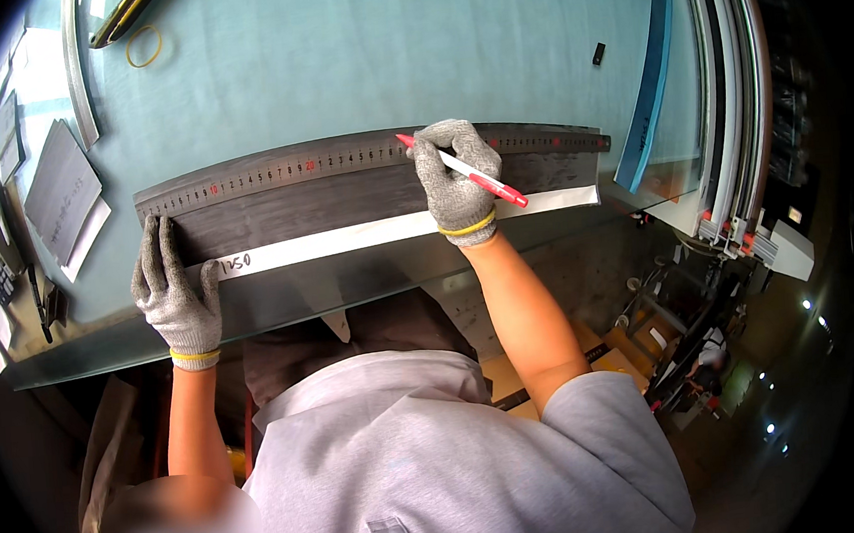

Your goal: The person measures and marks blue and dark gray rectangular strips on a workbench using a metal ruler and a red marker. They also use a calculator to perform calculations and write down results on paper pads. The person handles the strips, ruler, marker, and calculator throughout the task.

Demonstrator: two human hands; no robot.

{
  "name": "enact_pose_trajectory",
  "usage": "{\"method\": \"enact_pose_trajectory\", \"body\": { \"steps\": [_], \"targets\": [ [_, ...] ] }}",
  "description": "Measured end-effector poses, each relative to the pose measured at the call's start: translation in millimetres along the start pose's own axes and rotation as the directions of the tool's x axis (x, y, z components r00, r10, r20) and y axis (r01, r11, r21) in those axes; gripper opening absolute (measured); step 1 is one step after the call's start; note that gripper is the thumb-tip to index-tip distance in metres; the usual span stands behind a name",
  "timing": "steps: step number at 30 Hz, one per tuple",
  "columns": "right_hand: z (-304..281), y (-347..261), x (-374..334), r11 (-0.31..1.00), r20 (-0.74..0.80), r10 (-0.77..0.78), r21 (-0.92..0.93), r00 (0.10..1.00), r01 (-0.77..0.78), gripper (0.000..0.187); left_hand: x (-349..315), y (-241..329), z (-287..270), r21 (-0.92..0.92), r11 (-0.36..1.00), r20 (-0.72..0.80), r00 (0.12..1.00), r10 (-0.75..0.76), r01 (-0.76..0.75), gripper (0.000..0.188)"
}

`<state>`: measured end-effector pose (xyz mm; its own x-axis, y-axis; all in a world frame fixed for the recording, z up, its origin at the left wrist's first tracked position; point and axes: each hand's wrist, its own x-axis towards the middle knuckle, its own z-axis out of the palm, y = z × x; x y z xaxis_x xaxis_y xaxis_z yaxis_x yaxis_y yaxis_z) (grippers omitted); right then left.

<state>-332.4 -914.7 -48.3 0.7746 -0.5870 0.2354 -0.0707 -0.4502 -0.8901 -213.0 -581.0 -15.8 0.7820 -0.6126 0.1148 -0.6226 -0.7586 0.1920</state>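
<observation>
One pen, one metal ruler

One thin rubber band lies between ten and eleven o'clock, one long blue strip at two. The ruler lies at twelve, along a flat dark strip. The knit-gloved right hand, fingers clamped on the pen, hides some markings. At nine, the left hand's fingers lie together, thumb apart.
</observation>
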Motion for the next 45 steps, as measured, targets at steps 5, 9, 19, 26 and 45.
{"method": "enact_pose_trajectory", "body": {
  "steps": [5, 9, 19, 26, 45],
  "targets": [
    [-3, 2, 3, 0.998, 0.018, -0.018, -0.055, 1.0, 0.019, 0.011, 1, 2, 0, 0.0, 1.0, -0.007, 1.0, 0.005, -0.005, 0.064],
    [-4, 3, 5, 0.998, 0.028, -0.03, -0.057, 0.999, 0.031, 0.012, 1, 3, 0, -0.002, 1.0, -0.001, 1.0, -0.004, 0.004, 0.064],
    [-3, 4, 6, 0.996, 0.023, -0.054, -0.067, 0.998, 0.056, 0.013, 0, 1, 1, 0.01, 1.0, -0.005, 1.0, 0.012, -0.012, 0.064],
    [-3, 2, 7, 0.996, 0.012, -0.034, -0.08, 0.999, 0.035, 0.012, 2, 1, 1, -0.008, 1.0, -0.016, 1.0, 0.009, -0.01, 0.068],
    [1, 10, -4, 0.969, -0.074, 0.188, 0.178, 0.979, -0.172, 0.035, 1, -1, -5, -0.085, 0.995, 0.031, 0.998, -0.054, 0.056, 0.083]
  ]
}}
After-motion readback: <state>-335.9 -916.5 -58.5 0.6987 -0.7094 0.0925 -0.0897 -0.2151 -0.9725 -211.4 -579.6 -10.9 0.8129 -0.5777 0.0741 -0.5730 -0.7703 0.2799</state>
